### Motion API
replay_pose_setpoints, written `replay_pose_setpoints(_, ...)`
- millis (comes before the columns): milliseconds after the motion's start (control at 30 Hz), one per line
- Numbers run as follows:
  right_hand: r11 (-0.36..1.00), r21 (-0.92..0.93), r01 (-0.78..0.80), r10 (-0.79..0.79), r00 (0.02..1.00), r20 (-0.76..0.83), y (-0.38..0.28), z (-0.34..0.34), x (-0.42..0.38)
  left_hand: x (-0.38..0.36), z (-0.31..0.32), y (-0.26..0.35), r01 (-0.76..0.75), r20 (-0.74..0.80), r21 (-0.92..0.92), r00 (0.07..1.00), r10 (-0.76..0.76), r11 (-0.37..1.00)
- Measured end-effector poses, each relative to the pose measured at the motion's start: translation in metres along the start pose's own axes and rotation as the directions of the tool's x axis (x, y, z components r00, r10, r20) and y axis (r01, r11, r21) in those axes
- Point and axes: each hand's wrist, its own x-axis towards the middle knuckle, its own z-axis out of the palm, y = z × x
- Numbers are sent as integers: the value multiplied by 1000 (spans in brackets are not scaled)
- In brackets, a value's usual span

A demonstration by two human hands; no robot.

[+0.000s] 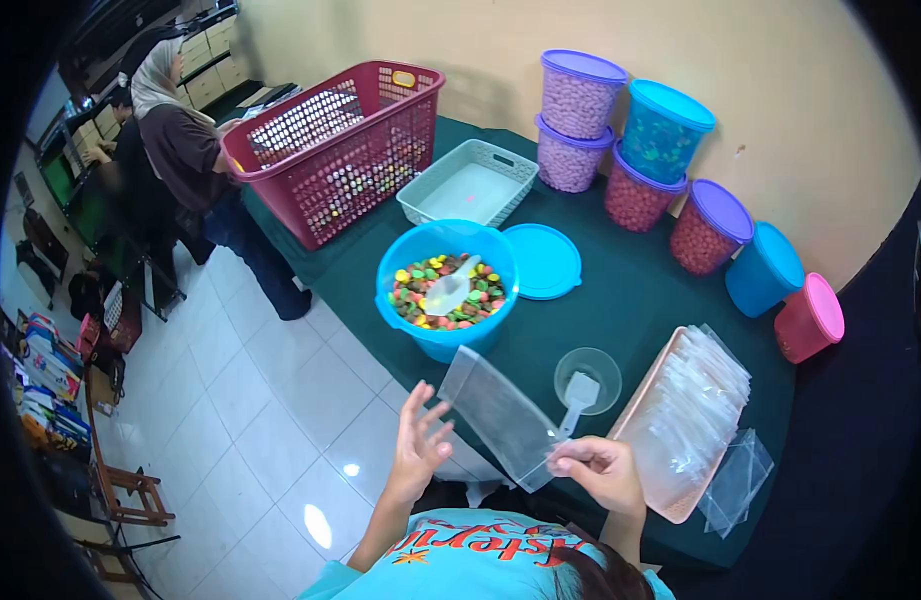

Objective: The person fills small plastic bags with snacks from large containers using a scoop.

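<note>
A clear plastic bag [502, 408] hangs slantwise in front of me, flat and see-through. My right hand [602, 470] pinches its lower right end between thumb and fingers. Beside the bag's left edge, my left hand [420, 445] is raised with fingers spread, holding nothing. Just beyond the bag stands a blue tub [442, 345] of colourful candies [420, 290], with a translucent scoop [450, 292] lying on top of them. Near my right hand, a small white scoop [581, 390] rests in a clear round bowl [608, 372], its handle over the rim.
A peach tray [652, 490] holds stacked clear bags [692, 400]; more loose bags [737, 480] lie beside it. Behind the tub are a blue lid [542, 262], a pale basket [470, 215] and a maroon basket [310, 215]. Several lidded tubs [635, 195] line the wall. A person [185, 140] stands far left.
</note>
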Motion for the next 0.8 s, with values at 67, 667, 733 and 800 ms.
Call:
replay_pose_setpoints(67,999,-40,-9,9,1000,12,12,29,9,-1,-22,-1,-124,-88,223,985,147,967)
replay_pose_setpoints(667,991,6,-137,130,952,276,78,188,112,17,-157,63,-545,595,690,802,56,476)
replay_pose_setpoints(733,989,45,-140,123,954,272,81,191,119,22,-161,56,-533,558,697,823,105,479)
replay_pose_setpoints(800,986,118,-117,84,964,253,84,192,127,30,-163,53,-529,547,697,829,117,485)
